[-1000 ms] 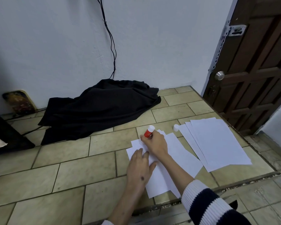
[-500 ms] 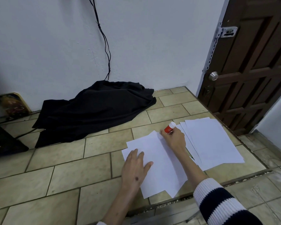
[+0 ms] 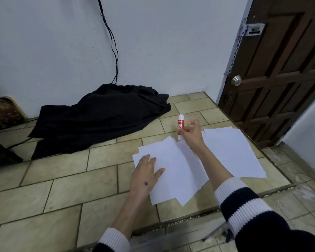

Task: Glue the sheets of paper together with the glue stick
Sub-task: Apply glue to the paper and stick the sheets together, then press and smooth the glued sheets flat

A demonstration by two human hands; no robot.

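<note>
— Presently, where is the glue stick [image 3: 180, 126]?
— Upright in the right hand [image 3: 192, 133], grip closed on it, above the far edge of the near sheets [image 3: 178, 166] on the floor.
— And the left hand [image 3: 146, 172]?
— Flat, fingers spread, pinning those sheets; the loose stack [image 3: 231, 150] lies nearer the right.

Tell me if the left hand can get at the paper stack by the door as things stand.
Probably not directly: the left hand lies flat on the near sheets, and the right arm crosses between it and the stack.

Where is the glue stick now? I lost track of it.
In the head view, the glue stick stands upright in the right hand, above the far edge of the near paper pile.
</note>
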